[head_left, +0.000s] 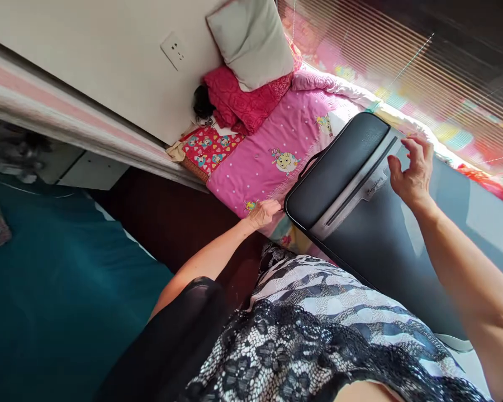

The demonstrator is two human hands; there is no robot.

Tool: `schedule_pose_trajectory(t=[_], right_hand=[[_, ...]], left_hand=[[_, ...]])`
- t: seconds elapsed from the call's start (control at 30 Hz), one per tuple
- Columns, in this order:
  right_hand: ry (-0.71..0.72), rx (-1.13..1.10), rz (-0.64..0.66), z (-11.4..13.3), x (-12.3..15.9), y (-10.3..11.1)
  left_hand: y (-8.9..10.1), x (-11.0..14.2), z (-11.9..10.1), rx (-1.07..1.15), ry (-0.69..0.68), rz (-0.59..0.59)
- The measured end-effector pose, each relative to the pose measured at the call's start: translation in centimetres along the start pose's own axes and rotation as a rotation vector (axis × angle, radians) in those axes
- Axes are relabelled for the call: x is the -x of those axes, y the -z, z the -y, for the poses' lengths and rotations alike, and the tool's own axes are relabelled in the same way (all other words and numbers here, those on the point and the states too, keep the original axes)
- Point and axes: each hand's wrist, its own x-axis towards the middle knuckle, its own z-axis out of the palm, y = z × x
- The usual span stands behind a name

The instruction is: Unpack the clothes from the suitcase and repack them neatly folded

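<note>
A dark grey suitcase [360,195] lies flat on a bed covered by a pink cartoon-print sheet [272,151]. My left hand [263,213] rests on the bed edge beside the suitcase's near corner, fingers curled against the sheet. My right hand [411,170] hovers over the suitcase's top, fingers spread and slightly bent, holding nothing. The view is tilted. My patterned black-and-white clothing [318,329] fills the lower middle.
A grey pillow [251,39] and a red blanket [243,100] lie at the head of the bed against a white wall with a socket [175,51]. A teal bed [58,279] stands at left across a dark floor gap. Curtains hang behind the bed at right.
</note>
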Motion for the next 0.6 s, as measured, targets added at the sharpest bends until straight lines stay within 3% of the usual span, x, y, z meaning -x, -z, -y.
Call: schedule_pose_trajectory(t=[0.1,0.23,0.37,0.5,0.6], right_hand=[[-0.014,-0.046,-0.073,-1.1,4.7,4.4],[-0.142,-0.037,-0.222,-5.0,10.8,10.4],[-0.329,0.013,-0.317,-9.1,17.0,15.5],[-0.545,0.075,-0.446,-12.0,22.7,19.1],[-0.746,0.182,-0.423,-13.6,26.1,21.8]], left_hand=[[-1.0,1.4,-4.3,-0.019,0.136,-0.01],[-2.6,1.6,-9.9,-0.062,0.312,0.014],[-3.7,1.2,-14.8,-0.088,0.331,0.1],[-3.7,0.4,-17.8,-0.119,0.377,0.221],[-2.7,0.1,-19.0,-0.192,0.451,0.305]])
